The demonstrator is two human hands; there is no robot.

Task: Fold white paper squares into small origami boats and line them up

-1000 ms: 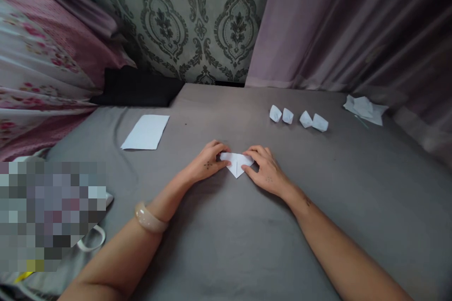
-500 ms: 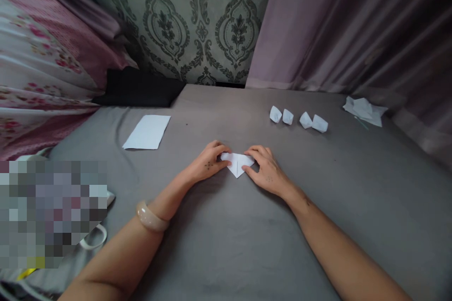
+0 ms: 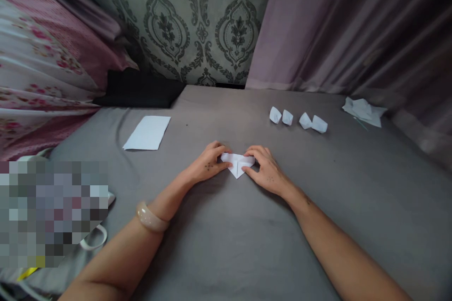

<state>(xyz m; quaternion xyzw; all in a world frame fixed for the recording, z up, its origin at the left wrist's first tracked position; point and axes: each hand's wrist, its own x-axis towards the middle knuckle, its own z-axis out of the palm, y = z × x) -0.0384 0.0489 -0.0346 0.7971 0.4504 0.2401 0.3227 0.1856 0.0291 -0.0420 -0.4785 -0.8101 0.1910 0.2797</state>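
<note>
A white paper piece folded into a triangle [image 3: 238, 165] lies on the grey bedsheet [image 3: 226, 225], its point toward me and a crease down its middle. My left hand [image 3: 209, 162] presses its left corner with the fingertips. My right hand [image 3: 265, 170] holds its right corner the same way. A flat white paper sheet [image 3: 147, 132] lies to the left of both hands, untouched. Several small folded white paper shapes [image 3: 298, 120] stand in a row beyond my right hand.
A crumpled white paper heap [image 3: 363, 111] lies at the far right of the sheet. A cream bangle [image 3: 151, 216] circles my left wrist. Mauve curtains [image 3: 310, 23], a floral cloth [image 3: 38, 56] and damask wallpaper [image 3: 201, 23] border the surface. A pixelated patch covers the lower left.
The camera view has tilted slightly. My hands stay on the folded paper, with no clear change in the fold or grip.
</note>
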